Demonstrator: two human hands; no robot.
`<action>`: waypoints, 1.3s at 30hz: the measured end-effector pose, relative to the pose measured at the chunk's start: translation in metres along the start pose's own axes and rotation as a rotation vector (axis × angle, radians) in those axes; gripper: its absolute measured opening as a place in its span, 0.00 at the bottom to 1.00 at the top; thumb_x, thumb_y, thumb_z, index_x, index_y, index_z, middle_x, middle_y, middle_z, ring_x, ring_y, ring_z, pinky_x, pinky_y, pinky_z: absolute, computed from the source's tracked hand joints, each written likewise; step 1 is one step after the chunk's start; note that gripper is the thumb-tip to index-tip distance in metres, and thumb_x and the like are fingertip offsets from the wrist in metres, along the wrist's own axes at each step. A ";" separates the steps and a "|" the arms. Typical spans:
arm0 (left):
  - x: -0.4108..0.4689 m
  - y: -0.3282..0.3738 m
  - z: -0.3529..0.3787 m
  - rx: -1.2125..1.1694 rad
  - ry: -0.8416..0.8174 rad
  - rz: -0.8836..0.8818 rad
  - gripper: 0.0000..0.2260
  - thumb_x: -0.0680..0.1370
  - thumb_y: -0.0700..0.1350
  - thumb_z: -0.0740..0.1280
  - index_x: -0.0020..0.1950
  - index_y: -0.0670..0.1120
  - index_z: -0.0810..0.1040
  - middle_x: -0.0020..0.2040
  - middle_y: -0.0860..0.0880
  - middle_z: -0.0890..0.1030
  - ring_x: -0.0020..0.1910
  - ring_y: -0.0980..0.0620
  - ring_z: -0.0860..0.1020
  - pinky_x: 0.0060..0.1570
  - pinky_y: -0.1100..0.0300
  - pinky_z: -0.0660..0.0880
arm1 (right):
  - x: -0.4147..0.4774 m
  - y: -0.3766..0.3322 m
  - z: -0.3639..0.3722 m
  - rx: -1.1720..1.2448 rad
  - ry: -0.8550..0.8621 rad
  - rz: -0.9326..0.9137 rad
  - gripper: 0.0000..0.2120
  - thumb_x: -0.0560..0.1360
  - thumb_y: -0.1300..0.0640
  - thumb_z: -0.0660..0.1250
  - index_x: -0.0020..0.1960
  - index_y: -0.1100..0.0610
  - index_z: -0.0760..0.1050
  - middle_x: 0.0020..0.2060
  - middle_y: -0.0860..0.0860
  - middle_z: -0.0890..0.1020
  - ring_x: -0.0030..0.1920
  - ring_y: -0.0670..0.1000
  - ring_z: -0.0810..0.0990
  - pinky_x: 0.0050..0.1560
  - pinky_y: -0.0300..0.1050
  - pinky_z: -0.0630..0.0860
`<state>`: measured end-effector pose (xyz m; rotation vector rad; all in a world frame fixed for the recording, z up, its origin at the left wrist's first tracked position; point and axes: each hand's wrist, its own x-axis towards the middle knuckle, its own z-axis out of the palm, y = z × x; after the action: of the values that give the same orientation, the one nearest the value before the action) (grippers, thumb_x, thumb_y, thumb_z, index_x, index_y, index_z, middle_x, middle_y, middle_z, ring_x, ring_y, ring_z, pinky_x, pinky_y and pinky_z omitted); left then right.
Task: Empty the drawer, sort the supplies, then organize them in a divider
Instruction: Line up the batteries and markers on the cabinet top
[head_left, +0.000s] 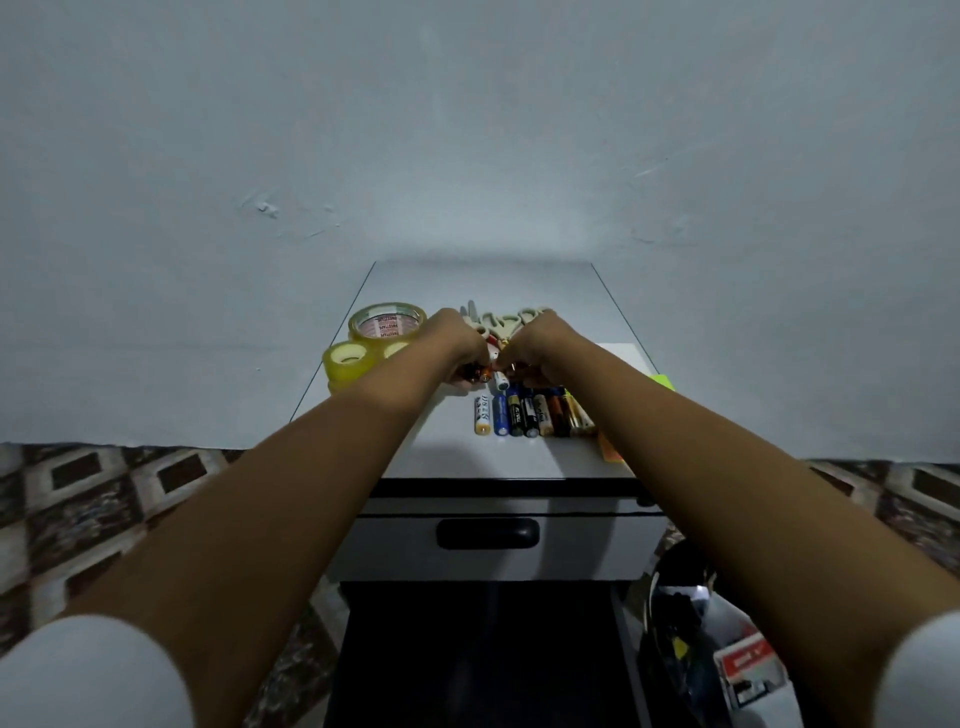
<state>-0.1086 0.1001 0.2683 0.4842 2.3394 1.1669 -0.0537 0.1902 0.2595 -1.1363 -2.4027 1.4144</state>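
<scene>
On top of a small white cabinet (457, 452) lies a row of several batteries (530, 414), side by side near the front. Both my hands are just behind that row, close together. My left hand (457, 345) has its fingers curled round a few small batteries (480, 375). My right hand (540, 348) pinches small items beside it; what it holds is mostly hidden. Three rolls of clear tape (387, 325) sit at the back left. Scissors (511, 317) lie behind my hands.
The cabinet's white drawer (498, 538) with a black handle (487, 533) is pushed in. Sticky notes (662, 383) and an orange pad (610, 451) lie at the right edge. A dark bag with clutter (691, 634) stands on the patterned floor at lower right. A pale wall lies behind.
</scene>
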 end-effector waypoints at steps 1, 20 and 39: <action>0.001 -0.001 0.001 0.018 0.004 0.000 0.09 0.73 0.31 0.69 0.40 0.36 0.68 0.34 0.36 0.76 0.32 0.42 0.79 0.40 0.44 0.80 | 0.002 0.000 0.002 -0.018 0.004 -0.006 0.10 0.69 0.66 0.73 0.40 0.63 0.70 0.31 0.56 0.78 0.30 0.50 0.76 0.25 0.41 0.72; 0.004 -0.014 0.003 0.318 0.108 0.124 0.12 0.72 0.37 0.70 0.33 0.42 0.68 0.31 0.45 0.73 0.38 0.46 0.78 0.34 0.58 0.75 | 0.008 0.006 0.011 -0.199 0.102 -0.161 0.07 0.69 0.61 0.73 0.41 0.63 0.75 0.40 0.57 0.81 0.38 0.53 0.81 0.42 0.45 0.79; 0.004 -0.026 0.011 0.260 0.118 0.176 0.06 0.73 0.37 0.65 0.47 0.37 0.79 0.45 0.39 0.80 0.42 0.45 0.78 0.37 0.58 0.75 | 0.002 0.012 0.000 -0.082 0.109 -0.082 0.14 0.70 0.64 0.72 0.54 0.66 0.76 0.48 0.61 0.82 0.47 0.57 0.83 0.48 0.53 0.81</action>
<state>-0.1078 0.0942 0.2400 0.7431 2.6106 0.9938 -0.0489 0.1950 0.2490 -1.0895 -2.4204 1.2078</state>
